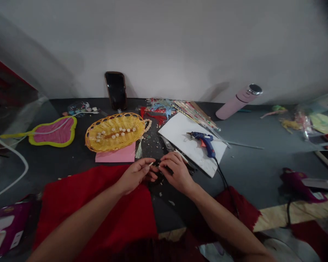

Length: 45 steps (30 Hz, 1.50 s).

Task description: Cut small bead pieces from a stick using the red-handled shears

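My left hand (139, 173) pinches a short, thin white stick (151, 164) between thumb and fingertips. Close by on the right, my right hand (177, 171) has its fingers drawn together at a tiny pale piece, too small to name. The fingertips of both hands nearly meet above the dark tabletop, where small crumbs lie scattered. Under my left forearm spreads a red cloth (98, 196). Just beyond my hands stands a yellow woven basket (91, 127) with several small white flower-like pieces, and a pale tassel (139, 150) lies beside it.
A blue glue gun (207, 143) rests on a white board (177, 127), its cord running toward me. Behind are a phone (116, 91) against the wall, colourful strips (192, 112) and a tilted pink bottle (235, 103). A pink fan with yellow rim (54, 131) lies left.
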Each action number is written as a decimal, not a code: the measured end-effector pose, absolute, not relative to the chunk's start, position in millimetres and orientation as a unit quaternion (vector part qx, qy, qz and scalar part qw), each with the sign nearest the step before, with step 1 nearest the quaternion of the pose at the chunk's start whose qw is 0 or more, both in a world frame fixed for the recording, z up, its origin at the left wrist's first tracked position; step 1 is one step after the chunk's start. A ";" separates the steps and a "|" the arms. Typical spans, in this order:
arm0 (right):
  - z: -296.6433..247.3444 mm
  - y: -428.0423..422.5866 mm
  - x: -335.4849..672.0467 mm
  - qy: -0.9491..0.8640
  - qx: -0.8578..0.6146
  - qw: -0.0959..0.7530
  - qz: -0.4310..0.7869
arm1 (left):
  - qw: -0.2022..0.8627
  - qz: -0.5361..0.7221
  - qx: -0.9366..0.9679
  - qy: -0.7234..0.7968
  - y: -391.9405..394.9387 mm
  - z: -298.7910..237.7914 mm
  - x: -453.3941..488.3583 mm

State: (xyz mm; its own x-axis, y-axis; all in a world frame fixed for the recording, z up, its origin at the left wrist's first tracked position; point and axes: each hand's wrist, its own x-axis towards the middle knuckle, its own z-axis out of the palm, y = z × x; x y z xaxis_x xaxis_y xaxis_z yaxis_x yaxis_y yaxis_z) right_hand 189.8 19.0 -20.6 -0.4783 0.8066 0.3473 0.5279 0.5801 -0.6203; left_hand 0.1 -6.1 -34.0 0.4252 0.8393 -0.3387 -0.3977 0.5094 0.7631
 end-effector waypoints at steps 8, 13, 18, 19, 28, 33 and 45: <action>-17.9 12.5 182.1 -0.805 -0.373 0.382 0.260 | 0.772 0.360 0.351 0.389 -8.6 -30.7 1.4; -23.7 12.8 181.9 -0.815 -0.360 0.364 0.271 | 0.776 0.335 0.369 0.386 -7.3 -30.3 0.3; -24.4 13.3 183.0 -0.815 -0.357 0.356 0.285 | 0.776 0.323 0.381 0.386 -7.2 -29.5 -0.3; -24.4 13.3 183.2 -0.815 -0.355 0.354 0.290 | 0.774 0.321 0.383 0.389 -7.3 -29.3 -0.4; -27.8 14.8 185.2 -0.833 -0.323 0.353 0.278 | 0.770 0.301 0.393 0.401 -7.7 -29.3 -0.7; -33.9 14.2 186.8 -0.838 -0.308 0.351 0.283 | 0.777 0.299 0.391 0.394 -6.7 -29.5 -0.1; -27.9 14.0 185.3 -0.832 -0.338 0.326 0.295 | 0.783 0.317 0.373 0.384 -7.8 -27.9 -0.2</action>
State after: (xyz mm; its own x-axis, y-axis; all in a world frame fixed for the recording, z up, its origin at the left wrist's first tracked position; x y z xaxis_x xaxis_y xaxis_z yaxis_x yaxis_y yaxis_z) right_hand 185.3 14.0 -27.9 -0.5597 0.7547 0.3424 0.3705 0.5975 -0.7111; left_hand -0.2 -7.8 -27.9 0.5040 0.7833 -0.3638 -0.2105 0.5200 0.8278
